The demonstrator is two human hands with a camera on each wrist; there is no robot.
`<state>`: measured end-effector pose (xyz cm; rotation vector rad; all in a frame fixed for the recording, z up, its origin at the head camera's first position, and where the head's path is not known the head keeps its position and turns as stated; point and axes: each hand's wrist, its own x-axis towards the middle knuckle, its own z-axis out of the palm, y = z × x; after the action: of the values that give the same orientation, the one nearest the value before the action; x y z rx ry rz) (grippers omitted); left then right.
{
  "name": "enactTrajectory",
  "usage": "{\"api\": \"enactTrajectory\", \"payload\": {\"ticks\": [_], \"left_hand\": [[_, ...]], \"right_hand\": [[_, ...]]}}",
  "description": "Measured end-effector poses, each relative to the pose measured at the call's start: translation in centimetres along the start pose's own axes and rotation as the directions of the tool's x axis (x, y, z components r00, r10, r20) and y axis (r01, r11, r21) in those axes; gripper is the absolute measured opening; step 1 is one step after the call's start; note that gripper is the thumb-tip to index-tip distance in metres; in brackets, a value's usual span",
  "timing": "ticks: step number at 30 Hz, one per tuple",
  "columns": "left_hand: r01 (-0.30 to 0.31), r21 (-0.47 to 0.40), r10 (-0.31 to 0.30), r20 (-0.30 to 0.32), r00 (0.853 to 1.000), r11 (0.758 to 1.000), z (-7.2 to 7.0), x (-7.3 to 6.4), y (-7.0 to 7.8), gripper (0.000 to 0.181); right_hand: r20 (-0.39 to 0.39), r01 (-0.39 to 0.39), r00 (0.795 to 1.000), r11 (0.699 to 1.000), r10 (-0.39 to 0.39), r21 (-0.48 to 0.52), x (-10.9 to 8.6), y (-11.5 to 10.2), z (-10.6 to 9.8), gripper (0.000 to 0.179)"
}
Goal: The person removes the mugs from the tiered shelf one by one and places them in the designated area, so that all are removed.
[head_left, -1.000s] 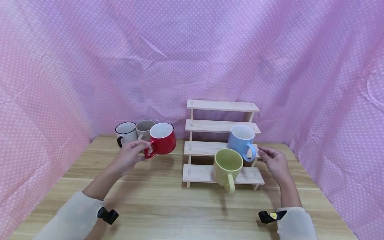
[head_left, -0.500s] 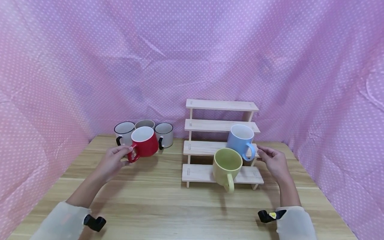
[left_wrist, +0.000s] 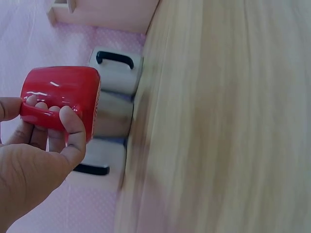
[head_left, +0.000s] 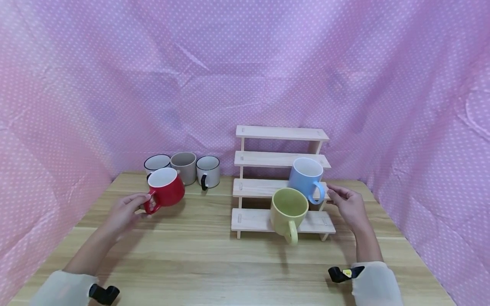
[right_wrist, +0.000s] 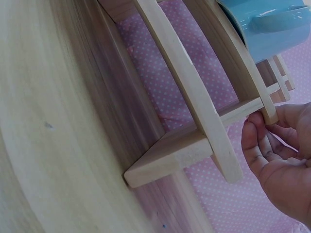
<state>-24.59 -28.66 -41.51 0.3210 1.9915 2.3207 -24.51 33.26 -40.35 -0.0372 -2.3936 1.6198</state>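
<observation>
My left hand grips the handle of a red mug with a white inside. In the left wrist view the fingers curl through the handle, and the mug is held off the table in front of the other mugs. On the right, my right hand pinches the end of a tiered wooden shelf's second board from the bottom. A light blue mug stands on that board, its handle near my fingertips. Below it, a yellow-green mug sits on the lowest board, handle towards me.
Behind the red mug, a white mug with a dark rim is partly hidden. A grey mug and another white mug with a black handle stand beside it at the back of the wooden table. Pink dotted cloth hangs around.
My left hand has carried the red mug leftwards and slightly towards me, uncovering the grey mug and the right white mug. My right hand keeps its hold on the shelf.
</observation>
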Motion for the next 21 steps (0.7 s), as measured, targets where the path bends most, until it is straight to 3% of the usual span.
{"api": "enactTrajectory", "payload": {"ticks": [10, 13, 17, 21], "left_hand": [[0.032, 0.021, -0.03, -0.067, 0.997, 0.999, -3.2, -1.2, -0.2, 0.032], [0.055, 0.07, -0.048, -0.09, 0.995, 0.996, -4.0, -1.5, -0.3, 0.031], [0.087, 0.126, -0.072, -0.118, 0.99, 0.988, -4.8, -1.8, -0.3, 0.028], [0.104, 0.122, -0.089, -0.119, 0.989, 0.987, -5.5, -2.0, -0.5, 0.027]], "right_hand": [[-0.012, 0.003, 1.0, 1.0, -0.003, -0.006, 0.0, 0.2, 0.0, 0.041], [-0.008, 0.009, 1.0, 1.0, -0.009, 0.004, 0.0, 0.2, 0.0, 0.042], [-0.001, 0.022, 1.0, 0.999, -0.022, 0.027, 0.1, 0.2, 0.0, 0.042], [0.0, 0.028, 1.0, 0.999, -0.028, 0.039, 0.2, 0.4, 0.0, 0.041]]}}
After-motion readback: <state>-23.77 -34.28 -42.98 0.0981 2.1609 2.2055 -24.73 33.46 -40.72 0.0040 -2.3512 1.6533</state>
